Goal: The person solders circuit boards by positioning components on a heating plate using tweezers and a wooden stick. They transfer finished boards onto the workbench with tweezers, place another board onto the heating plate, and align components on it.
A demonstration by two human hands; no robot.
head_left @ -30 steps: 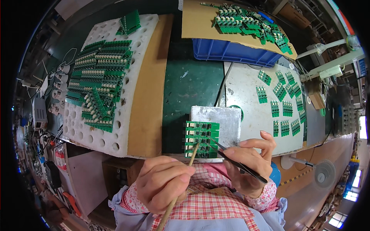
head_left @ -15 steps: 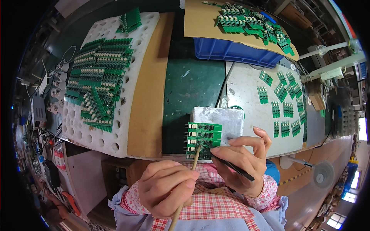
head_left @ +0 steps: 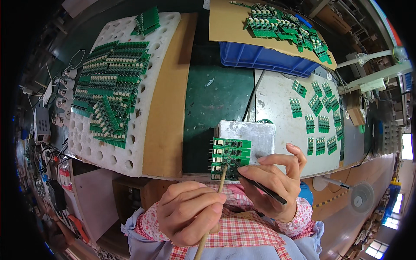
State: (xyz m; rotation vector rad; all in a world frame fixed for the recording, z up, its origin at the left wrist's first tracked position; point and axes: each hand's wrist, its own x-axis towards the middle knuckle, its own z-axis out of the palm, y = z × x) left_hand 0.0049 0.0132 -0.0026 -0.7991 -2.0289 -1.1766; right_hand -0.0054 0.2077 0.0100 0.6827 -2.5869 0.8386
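Note:
A green circuit board (head_left: pixel 231 152) with rows of white and black parts and pins along its left edge lies over the left front of a silvery metal block (head_left: pixel 261 138). My left hand (head_left: pixel 190 212) is closed around a thin wooden stick (head_left: pixel 222 183), whose tip meets the lower middle of the board. Between the thumb and fingers of my right hand (head_left: pixel 275 180) is a pair of black tweezers (head_left: pixel 268 194). Their tips reach the board's lower right area, close to the stick's end; my fingers partly hide that corner.
On the left, a white foam sheet (head_left: pixel 115 160) with holes bears many stacked green boards (head_left: pixel 112 91) beside brown cardboard (head_left: pixel 167 121). A blue crate (head_left: pixel 266 60) topped with cardboard and piled boards stands far right. Small boards (head_left: pixel 323 123) lie spread on a pale panel (head_left: pixel 281 130).
The view has shifted very slightly. Both hands, the stick, the tweezers and the board keep nearly the same places relative to one another.

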